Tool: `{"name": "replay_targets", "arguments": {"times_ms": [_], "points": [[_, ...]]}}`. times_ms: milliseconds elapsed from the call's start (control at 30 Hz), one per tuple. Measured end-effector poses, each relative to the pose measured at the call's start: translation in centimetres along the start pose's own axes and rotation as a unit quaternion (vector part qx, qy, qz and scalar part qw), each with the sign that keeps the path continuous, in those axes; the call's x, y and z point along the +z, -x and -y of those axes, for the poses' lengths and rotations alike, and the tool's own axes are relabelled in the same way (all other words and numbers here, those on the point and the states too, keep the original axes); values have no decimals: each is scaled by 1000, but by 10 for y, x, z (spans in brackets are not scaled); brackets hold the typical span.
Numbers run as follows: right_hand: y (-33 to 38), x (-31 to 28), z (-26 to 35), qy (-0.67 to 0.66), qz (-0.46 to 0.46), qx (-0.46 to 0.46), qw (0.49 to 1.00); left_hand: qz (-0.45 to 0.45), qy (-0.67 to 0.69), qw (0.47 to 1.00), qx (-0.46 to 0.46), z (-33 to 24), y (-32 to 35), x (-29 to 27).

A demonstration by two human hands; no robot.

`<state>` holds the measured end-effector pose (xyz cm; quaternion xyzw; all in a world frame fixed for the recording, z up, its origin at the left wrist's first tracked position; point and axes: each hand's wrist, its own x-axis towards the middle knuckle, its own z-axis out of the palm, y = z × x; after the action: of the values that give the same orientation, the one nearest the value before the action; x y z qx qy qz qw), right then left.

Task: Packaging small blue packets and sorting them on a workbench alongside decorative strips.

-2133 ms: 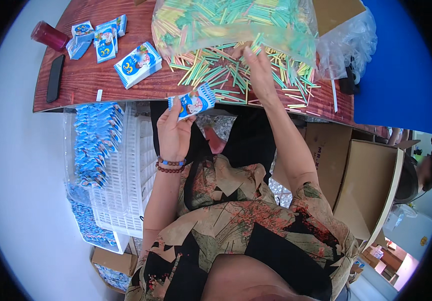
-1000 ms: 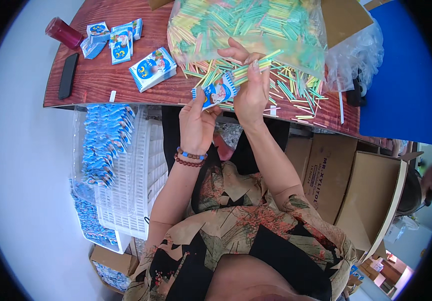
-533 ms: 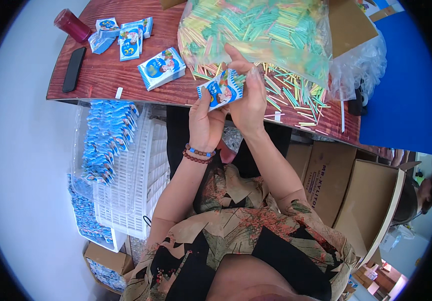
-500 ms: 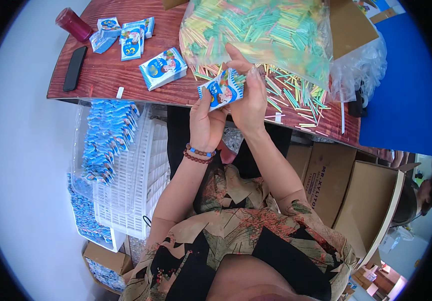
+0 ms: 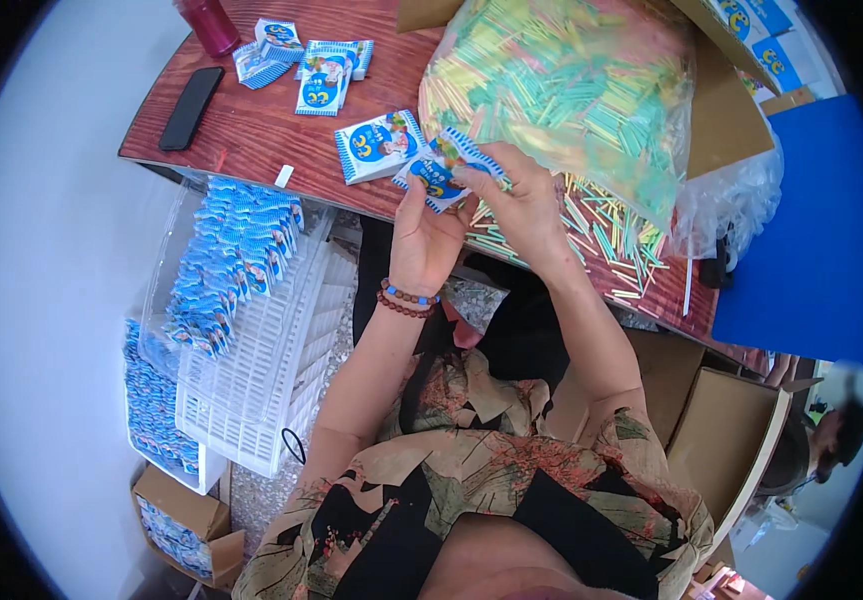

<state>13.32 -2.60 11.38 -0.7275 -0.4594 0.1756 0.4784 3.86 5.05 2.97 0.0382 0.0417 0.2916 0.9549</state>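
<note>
Above the table's front edge, I hold a small blue-and-white packet between both hands. My left hand is closed on its lower left side, thumb along the edge. With thumb and fingers, my right hand pinches its right end. The packet overlaps a short stack of like packets just to its left in the picture. Beyond my right hand lie loose thin sticks in green, yellow and pink. More of them fill a big clear plastic bag. Whether any stick is in my right hand is hidden.
On the dark red wooden table are more packets, a black phone-like slab and a red container. At the left, rows of packets sit above a white plastic crate. Cardboard boxes stand at right.
The view has shifted, so the table appears further right. My right hand has gone from spread fingers beside the packet to pinching its right end. The packet now overlaps the stack in the picture.
</note>
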Motion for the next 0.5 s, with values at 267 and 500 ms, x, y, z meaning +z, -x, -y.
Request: {"name": "replay_targets", "arguments": {"times_ms": [267, 500], "points": [[-59, 34, 0, -134, 75, 22, 988, -71, -140, 978, 138, -53, -14, 5], [-190, 93, -31, 7, 64, -38, 997, -177, -477, 747, 428, -124, -41, -8]]}}
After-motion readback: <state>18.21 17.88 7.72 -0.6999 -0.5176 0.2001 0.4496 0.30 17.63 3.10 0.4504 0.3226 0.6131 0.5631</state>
